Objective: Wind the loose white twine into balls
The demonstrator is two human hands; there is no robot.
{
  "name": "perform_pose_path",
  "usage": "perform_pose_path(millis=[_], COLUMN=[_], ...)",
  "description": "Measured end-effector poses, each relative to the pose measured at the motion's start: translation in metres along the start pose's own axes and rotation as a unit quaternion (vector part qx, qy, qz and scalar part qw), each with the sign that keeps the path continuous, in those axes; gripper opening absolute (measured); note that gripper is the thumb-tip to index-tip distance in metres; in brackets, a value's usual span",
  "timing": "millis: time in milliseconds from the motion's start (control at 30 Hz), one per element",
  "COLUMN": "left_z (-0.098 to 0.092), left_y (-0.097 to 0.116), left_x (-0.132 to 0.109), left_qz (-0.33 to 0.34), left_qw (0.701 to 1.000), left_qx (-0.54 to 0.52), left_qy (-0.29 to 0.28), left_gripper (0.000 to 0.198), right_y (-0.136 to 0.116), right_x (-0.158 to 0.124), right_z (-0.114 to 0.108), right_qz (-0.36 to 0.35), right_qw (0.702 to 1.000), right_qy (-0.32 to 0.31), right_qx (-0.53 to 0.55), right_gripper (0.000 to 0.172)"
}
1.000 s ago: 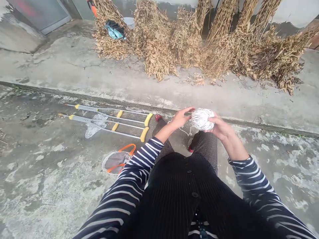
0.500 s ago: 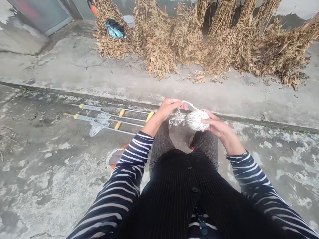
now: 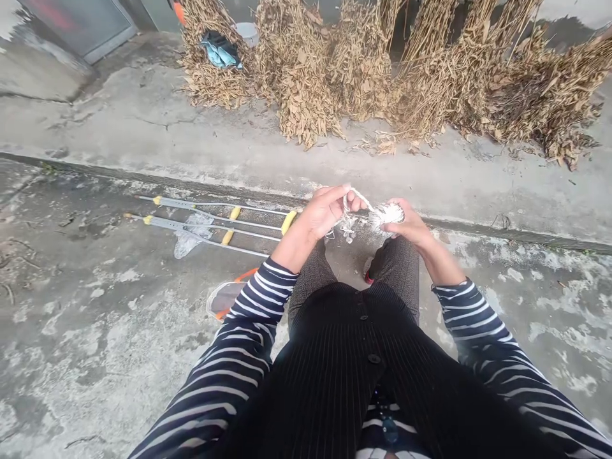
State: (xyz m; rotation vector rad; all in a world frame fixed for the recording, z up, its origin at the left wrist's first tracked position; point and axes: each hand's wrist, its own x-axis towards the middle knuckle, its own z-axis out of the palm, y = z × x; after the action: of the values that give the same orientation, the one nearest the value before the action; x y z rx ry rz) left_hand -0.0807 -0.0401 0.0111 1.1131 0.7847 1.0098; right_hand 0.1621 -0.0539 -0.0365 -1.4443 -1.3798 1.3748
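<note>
A person sits with both bare hands held up above the legs [image 3: 396, 274], working with white string. The left hand [image 3: 318, 215] is closed up, and its fingers [image 3: 335, 196] pinch a bit of white string [image 3: 359, 197] that runs across to the right hand [image 3: 408, 229]. The right hand's fingers [image 3: 394, 207] are bent and only part way open, cupped around a small, fluffy bundle of white string [image 3: 386, 215]. The bundle is up in the air between the hands and does not touch the ground. Some loose loops [image 3: 348, 226] hang just beside the left hand. It is hard to tell if they are one piece or many, since the hand hides part of them. The string looks very light and soft, and it may tangle easily, so it seems best to hold the bundle gently and pinch the thin part with the fingertips. A pair of metal crutches [image 3: 174, 205] with yellow grips lies on the concrete floor [image 3: 95, 357] to the left, near a round thing with an orange strap [image 3: 224, 296]. Past a low step edge [image 3: 478, 233], piles of dry brown plants [image 3: 296, 83] stand by a wall [image 3: 578, 13], with a blue cloth [image 3: 220, 51] on one pile.
</note>
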Motion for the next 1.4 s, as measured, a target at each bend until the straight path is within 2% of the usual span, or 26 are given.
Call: perform_pose_path(millis=[100,267,367,500,633,700,800,900,1000,1067,1167,1233,1267,1300,1400], left_z=[0.012,0.023,0.023,0.018,0.013,0.009,-0.006,-0.031,-0.052,-0.053,-0.036,-0.02,-0.012,-0.006,0.004], left_y=[0.003,0.008,0.01,0.011,0.016,0.02,0.018,-0.001,-0.031,-0.049,-0.066,-0.071,-0.073,-0.074,-0.076], left_x=[0.002,0.011,0.013,0.01,0.007,0.01,0.023,0.047,0.064,0.063,0.045,0.03,0.024,0.019,0.014], left_qz=[0.01,0.029,0.032,0.034,0.05,0.069,0.087,0.078,0.025,0.002,0.007,0.016,0.022,0.032,0.062], left_qw=[0.999,0.999,0.998,0.997,0.996,0.994,0.99,0.972,0.928,0.908,0.932,0.947,0.949,0.949,0.941], left_qx=[0.021,0.016,0.018,0.021,0.018,0.023,0.061,0.169,0.334,0.395,0.36,0.316,0.306,0.306,0.331], left_qy=[0.026,0.026,0.045,0.07,0.072,0.076,0.097,0.142,0.165,0.141,0.033,-0.048,-0.069,-0.073,-0.027], left_gripper=[0.043,0.042,0.041,0.04,0.037,0.038,0.039,0.038,0.026,0.016,0.032,0.034,0.033,0.031,0.016], right_y=[0.001,-0.008,-0.015,-0.017,-0.011,-0.009,-0.012,-0.017,-0.021,-0.021,-0.018,-0.016,-0.016,-0.016,-0.015], right_x=[0.0,-0.003,-0.004,-0.005,-0.004,-0.005,-0.008,-0.012,-0.015,-0.015,-0.012,-0.011,-0.01,-0.01,-0.009], right_z=[0.005,0.013,0.014,0.012,0.01,0.007,0.0,-0.008,-0.009,-0.007,-0.002,0.0,0.001,0.001,0.002], right_qz=[0.009,-0.024,-0.031,0.015,0.05,0.066,0.084,0.092,0.101,0.107,0.11,0.108,0.105,0.102,0.089], right_qw=[1.0,0.998,0.997,0.997,0.998,0.997,0.996,0.994,0.994,0.993,0.993,0.994,0.994,0.995,0.996], right_qy=[-0.018,-0.06,-0.066,-0.074,-0.046,-0.025,-0.03,-0.052,-0.05,-0.047,-0.035,-0.027,-0.025,-0.023,-0.011], right_qx=[-0.01,-0.017,-0.018,0.019,0.006,-0.014,-0.026,-0.023,-0.009,-0.001,0.002,0.003,0.004,0.005,0.008], right_gripper=[0.066,0.074,0.077,0.079,0.076,0.074,0.074,0.073,0.073,0.074,0.075,0.075,0.074,0.073,0.07])
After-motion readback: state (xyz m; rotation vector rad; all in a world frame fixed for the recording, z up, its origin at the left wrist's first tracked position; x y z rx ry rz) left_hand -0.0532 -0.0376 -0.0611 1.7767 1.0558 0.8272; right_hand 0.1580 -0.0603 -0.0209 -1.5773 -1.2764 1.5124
